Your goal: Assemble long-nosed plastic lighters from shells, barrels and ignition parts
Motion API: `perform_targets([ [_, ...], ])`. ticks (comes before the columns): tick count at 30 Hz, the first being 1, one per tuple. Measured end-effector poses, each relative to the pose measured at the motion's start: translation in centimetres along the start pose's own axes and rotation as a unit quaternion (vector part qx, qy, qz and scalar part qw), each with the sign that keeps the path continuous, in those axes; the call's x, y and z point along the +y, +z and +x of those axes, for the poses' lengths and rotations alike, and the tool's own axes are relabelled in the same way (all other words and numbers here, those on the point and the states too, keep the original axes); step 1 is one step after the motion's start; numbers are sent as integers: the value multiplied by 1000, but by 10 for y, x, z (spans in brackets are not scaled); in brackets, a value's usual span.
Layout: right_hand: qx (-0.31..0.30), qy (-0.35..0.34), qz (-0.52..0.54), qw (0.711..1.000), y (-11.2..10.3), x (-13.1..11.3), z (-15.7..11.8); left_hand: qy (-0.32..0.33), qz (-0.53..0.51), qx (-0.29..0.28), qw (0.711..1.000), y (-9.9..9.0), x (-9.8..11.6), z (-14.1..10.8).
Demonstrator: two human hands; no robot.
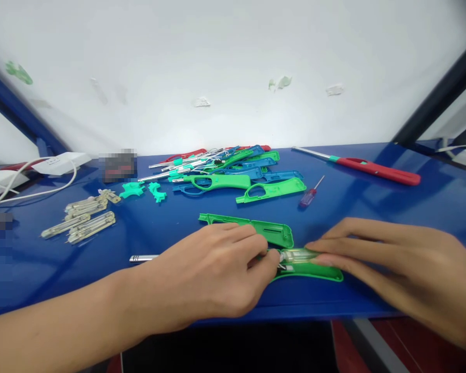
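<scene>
A green shell half (318, 272) lies near the table's front edge, partly under both hands. My right hand (396, 264) pinches the right end of a clear yellowish fuel cartridge (295, 255) over this shell. My left hand (225, 264) is closed at the cartridge's left end, beside small wires; what its fingertips grip is hidden. A metal tube (143, 258) sticks out to the left from beneath my left hand. Just behind the hands lies another green shell half (274, 233), with its inner side up.
Behind lie green shells (275, 190), blue shells and metal tubes in a pile. Teal pieces (132, 190) and clear cartridges (91, 228) are at the left. A screwdriver (308, 197) and a red lighter (380, 170) lie at the right. White cables (42, 194) run far left.
</scene>
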State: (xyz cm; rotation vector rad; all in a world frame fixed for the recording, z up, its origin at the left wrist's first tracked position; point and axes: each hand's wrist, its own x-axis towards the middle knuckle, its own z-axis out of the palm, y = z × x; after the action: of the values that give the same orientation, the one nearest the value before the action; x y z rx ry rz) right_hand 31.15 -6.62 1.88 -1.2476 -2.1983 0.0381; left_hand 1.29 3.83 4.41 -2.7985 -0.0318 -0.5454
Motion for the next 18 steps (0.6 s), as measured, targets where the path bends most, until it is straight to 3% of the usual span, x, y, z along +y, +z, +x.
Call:
perform_targets([
  [4,11,23,-13,1000,3,0,-8,3,-3,-2,1000,1,0,0],
  [15,28,6,-44,999,6,2,-11,0,-16,-5,1000,-1,1,0],
  [18,5,4,-51,999,6,2,-12,0,-11,-3,1000,0,0,0],
])
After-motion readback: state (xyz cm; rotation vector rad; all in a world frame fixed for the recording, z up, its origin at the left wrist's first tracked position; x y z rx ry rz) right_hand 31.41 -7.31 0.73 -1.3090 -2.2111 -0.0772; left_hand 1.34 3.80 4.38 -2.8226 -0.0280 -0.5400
